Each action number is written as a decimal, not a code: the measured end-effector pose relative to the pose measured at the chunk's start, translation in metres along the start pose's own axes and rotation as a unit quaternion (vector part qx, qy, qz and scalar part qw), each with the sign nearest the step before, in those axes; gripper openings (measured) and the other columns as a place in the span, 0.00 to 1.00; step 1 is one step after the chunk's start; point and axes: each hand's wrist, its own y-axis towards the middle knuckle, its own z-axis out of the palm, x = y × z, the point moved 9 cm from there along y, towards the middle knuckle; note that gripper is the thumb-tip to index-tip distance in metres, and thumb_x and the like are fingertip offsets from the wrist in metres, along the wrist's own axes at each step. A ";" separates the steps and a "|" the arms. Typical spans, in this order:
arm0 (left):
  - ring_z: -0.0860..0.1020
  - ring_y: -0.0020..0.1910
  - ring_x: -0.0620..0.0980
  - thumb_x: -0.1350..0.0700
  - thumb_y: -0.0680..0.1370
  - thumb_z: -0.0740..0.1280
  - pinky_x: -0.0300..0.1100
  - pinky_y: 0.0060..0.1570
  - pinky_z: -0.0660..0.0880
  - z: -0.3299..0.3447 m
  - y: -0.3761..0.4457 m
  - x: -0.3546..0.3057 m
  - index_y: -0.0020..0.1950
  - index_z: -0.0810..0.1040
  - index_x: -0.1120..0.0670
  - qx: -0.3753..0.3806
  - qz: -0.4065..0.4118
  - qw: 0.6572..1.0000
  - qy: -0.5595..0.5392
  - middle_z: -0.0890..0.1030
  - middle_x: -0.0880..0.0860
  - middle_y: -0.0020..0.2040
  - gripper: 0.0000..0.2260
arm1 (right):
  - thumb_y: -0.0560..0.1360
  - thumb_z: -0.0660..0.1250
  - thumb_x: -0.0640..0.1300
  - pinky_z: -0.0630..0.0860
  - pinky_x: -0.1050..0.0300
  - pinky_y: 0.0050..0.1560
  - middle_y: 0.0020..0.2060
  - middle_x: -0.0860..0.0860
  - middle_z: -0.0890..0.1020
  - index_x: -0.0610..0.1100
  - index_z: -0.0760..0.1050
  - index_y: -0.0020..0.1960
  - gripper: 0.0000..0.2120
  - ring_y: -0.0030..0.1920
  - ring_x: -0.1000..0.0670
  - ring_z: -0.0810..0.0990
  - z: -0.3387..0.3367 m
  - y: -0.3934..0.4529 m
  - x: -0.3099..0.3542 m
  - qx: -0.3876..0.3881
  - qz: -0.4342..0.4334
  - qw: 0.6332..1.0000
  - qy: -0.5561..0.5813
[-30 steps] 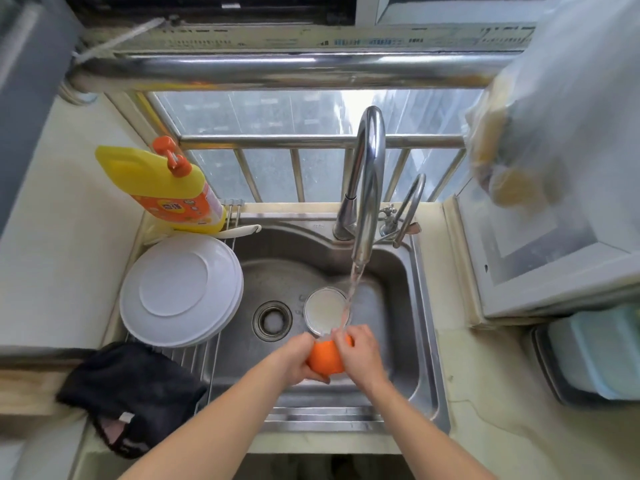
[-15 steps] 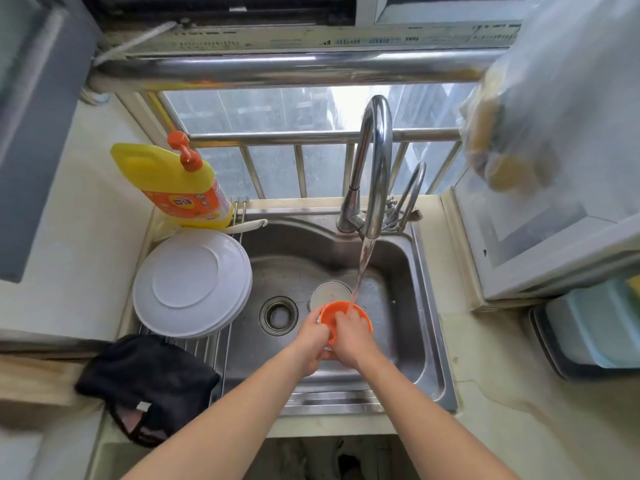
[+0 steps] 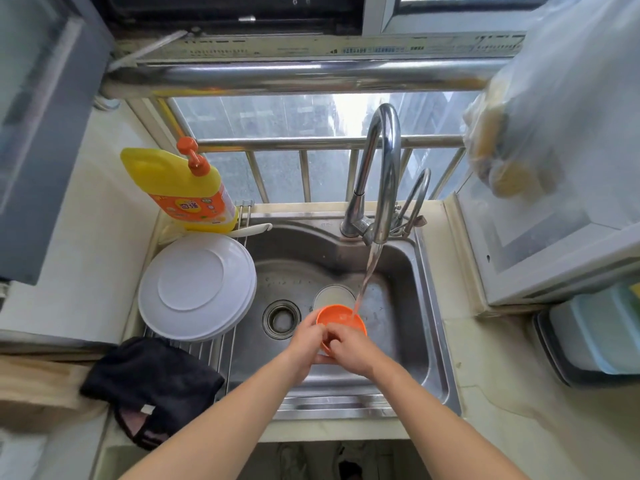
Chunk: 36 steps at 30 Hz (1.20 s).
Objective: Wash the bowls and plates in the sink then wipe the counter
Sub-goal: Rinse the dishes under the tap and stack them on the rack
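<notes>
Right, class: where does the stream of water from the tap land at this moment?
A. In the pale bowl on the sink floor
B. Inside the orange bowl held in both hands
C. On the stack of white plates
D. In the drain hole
B: the water stream runs from the tap down into the orange bowl, which the left hand and right hand grip over the sink.

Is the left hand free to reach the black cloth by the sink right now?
Probably not yet: the left hand holds the orange bowl with the right hand. Nothing blocks the black cloth.
</notes>
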 end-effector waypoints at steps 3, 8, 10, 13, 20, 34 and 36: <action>0.83 0.45 0.57 0.65 0.74 0.55 0.59 0.42 0.83 -0.009 0.000 0.000 0.59 0.81 0.50 -0.009 -0.018 1.000 0.024 0.85 0.58 0.50 0.22 | 0.73 0.55 0.51 0.75 0.48 0.49 0.39 0.50 0.80 0.50 0.69 0.36 0.10 0.43 0.47 0.76 -0.006 -0.010 0.009 -0.019 -0.038 0.998 -0.038; 0.86 0.44 0.59 0.46 0.81 0.55 0.50 0.34 0.83 -0.036 -0.006 0.009 0.60 0.76 0.55 -0.056 -0.087 0.991 0.086 0.83 0.61 0.55 0.17 | 0.79 0.61 0.56 0.69 0.55 0.40 0.35 0.55 0.77 0.49 0.70 0.38 0.15 0.38 0.53 0.73 -0.008 -0.022 0.009 -0.072 -0.034 0.997 0.006; 0.85 0.35 0.57 0.37 0.82 0.52 0.43 0.25 0.79 -0.046 -0.014 0.009 0.59 0.75 0.54 -0.052 -0.108 0.983 0.141 0.83 0.59 0.48 0.24 | 0.80 0.64 0.53 0.67 0.60 0.38 0.32 0.55 0.74 0.49 0.69 0.36 0.16 0.35 0.56 0.71 -0.002 -0.019 0.000 -0.079 0.018 0.989 0.125; 0.75 0.27 0.51 0.29 0.80 0.46 0.36 0.26 0.68 -0.062 -0.014 0.003 0.51 0.76 0.52 -0.063 -0.099 0.969 0.219 0.77 0.54 0.33 0.31 | 0.80 0.63 0.56 0.75 0.54 0.45 0.37 0.54 0.78 0.47 0.75 0.41 0.15 0.40 0.54 0.75 0.016 -0.011 -0.013 -0.082 0.100 0.944 0.302; 0.82 0.54 0.56 0.27 0.65 0.59 0.52 0.60 0.79 -0.076 0.006 0.002 0.61 0.80 0.57 -0.083 -0.051 0.971 0.217 0.84 0.57 0.55 0.40 | 0.85 0.55 0.57 0.80 0.50 0.39 0.57 0.43 0.81 0.47 0.72 0.64 0.17 0.52 0.45 0.81 0.050 -0.006 -0.013 -0.062 0.250 0.838 0.481; 0.66 0.73 0.61 0.41 0.77 0.63 0.49 0.70 0.64 -0.088 -0.055 -0.091 0.80 0.59 0.57 -0.178 0.107 0.954 0.215 0.65 0.63 0.75 0.36 | 0.64 0.67 0.67 0.76 0.50 0.62 0.63 0.45 0.76 0.51 0.71 0.67 0.35 0.60 0.47 0.78 -0.017 -0.004 0.073 -0.145 0.082 0.929 0.330; 0.67 0.71 0.62 0.49 0.79 0.66 0.50 0.70 0.65 -0.108 -0.066 -0.110 0.79 0.59 0.56 -0.217 0.148 0.943 0.206 0.65 0.63 0.73 0.31 | 0.76 0.65 0.58 0.71 0.55 0.63 0.67 0.44 0.70 0.49 0.69 0.73 0.28 0.65 0.45 0.74 -0.030 -0.002 0.110 -0.144 0.058 0.948 0.279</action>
